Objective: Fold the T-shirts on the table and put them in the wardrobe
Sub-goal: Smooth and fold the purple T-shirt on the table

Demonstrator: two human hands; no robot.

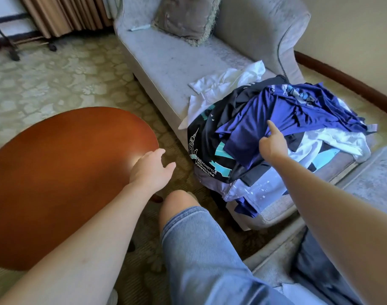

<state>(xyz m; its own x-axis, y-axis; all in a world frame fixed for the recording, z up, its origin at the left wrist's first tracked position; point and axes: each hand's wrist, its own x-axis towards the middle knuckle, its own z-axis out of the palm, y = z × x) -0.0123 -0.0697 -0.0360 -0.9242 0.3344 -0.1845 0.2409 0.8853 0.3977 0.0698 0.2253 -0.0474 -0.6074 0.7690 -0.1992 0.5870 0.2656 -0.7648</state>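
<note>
A heap of T-shirts lies on the near end of a grey chaise [166,62]: a blue shirt [287,108] on top, a black shirt with teal print [208,142] below it, white shirts [229,82] behind. My right hand [273,142] reaches onto the blue shirt, index finger stretched out, the other fingers tucked into the cloth; whether they pinch it is hidden. My left hand [153,170] hovers with relaxed fingers over the right edge of the round brown table [62,177], holding nothing.
A cushion [186,16] sits at the chaise's far end. My knee in denim shorts [210,249] is between table and chaise. Patterned carpet [56,80] spreads to the left, with a wheeled black stand [10,42] and curtain at the back.
</note>
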